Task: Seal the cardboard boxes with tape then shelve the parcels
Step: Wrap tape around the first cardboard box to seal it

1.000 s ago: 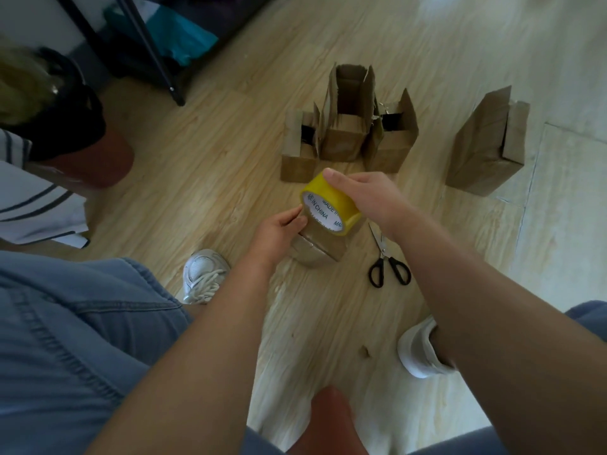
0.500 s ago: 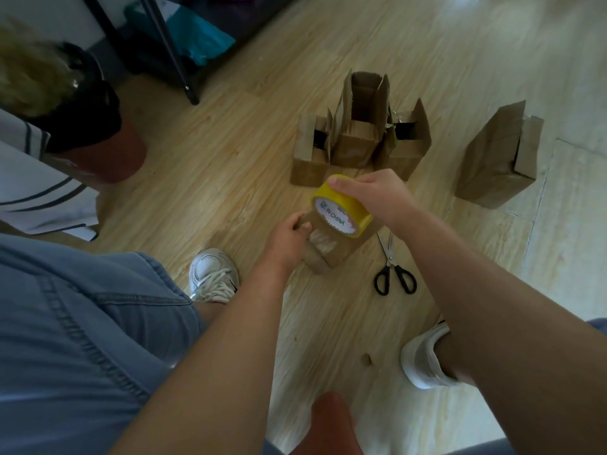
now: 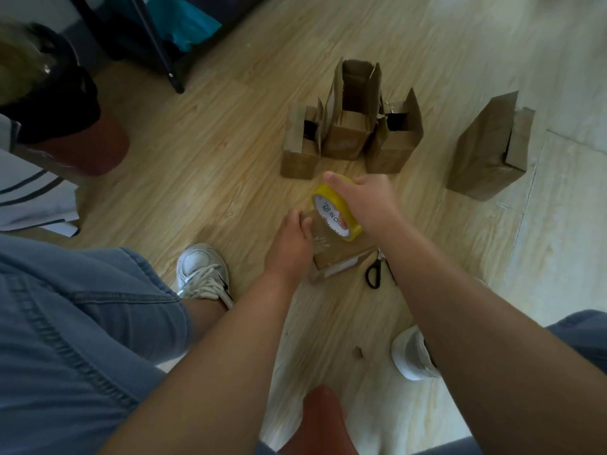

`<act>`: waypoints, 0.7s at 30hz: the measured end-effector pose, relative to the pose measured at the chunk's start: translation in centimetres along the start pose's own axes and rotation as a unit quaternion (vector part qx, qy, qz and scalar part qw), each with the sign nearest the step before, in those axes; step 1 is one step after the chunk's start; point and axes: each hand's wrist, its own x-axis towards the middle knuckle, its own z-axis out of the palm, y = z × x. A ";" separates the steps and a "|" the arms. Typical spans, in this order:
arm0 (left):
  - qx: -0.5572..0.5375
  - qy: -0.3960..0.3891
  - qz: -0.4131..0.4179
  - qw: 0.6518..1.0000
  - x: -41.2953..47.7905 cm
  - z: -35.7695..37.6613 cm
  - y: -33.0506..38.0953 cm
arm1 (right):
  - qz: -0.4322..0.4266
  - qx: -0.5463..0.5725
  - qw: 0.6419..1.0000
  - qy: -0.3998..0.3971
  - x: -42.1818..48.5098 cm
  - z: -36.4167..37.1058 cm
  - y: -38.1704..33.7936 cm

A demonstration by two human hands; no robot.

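A small cardboard box (image 3: 341, 257) lies on the wooden floor between my feet. My right hand (image 3: 364, 200) grips a yellow roll of clear tape (image 3: 335, 213) above the box. A clear strip of tape (image 3: 317, 228) stretches from the roll down to my left hand (image 3: 292, 239), which holds the strip's end against the box's left side. Three open cardboard boxes (image 3: 349, 126) stand in a cluster farther back. A larger box (image 3: 489, 149) stands alone to the right.
Black-handled scissors (image 3: 376, 274) lie on the floor just right of the small box, partly under my right forearm. A black metal rack leg (image 3: 157, 47) stands at the back left. A red stool with a dark bag (image 3: 75, 126) sits at far left.
My right hand has lifted the tape roll up and away from my left hand, drawing out a longer strip. My left hand has stayed pressed at the box's side.
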 end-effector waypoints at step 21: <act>0.163 0.090 0.012 0.982 -0.3 1.4 0.2 | 0.127 -0.101 0.979 -0.121 -4.9 -3.2 4.0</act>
